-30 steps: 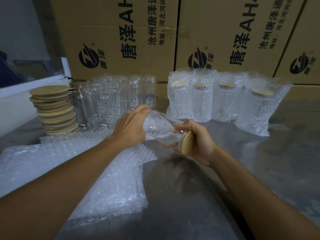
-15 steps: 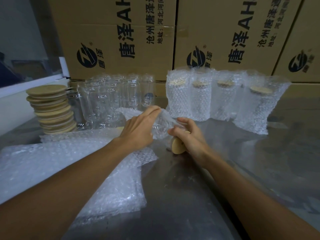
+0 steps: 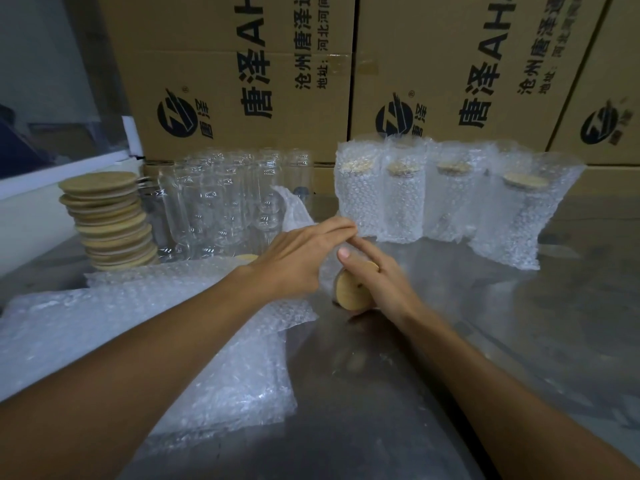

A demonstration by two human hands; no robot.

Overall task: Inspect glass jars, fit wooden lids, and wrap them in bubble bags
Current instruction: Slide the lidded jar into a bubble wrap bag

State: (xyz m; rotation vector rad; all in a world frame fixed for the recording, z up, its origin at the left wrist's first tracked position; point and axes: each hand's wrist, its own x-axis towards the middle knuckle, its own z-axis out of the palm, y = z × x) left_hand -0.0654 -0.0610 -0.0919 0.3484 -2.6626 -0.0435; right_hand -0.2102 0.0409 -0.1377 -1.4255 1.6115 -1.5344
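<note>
Centrally, a lidded jar (image 3: 353, 289) lies on its side on the steel table (image 3: 398, 393); the right hand (image 3: 377, 278) curls around it, while the left hand (image 3: 298, 261) lies flat-fingered on its bubble bag (image 3: 294, 213). Behind stand bare jars (image 3: 221, 202), stacked wooden lids (image 3: 107, 220), wrapped jars (image 3: 433, 202) and cartons (image 3: 450, 64) printed "唐泽".

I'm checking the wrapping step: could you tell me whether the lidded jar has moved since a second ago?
Yes. The lidded jar has come down from mid-air onto the steel table, lying on its side.
</note>
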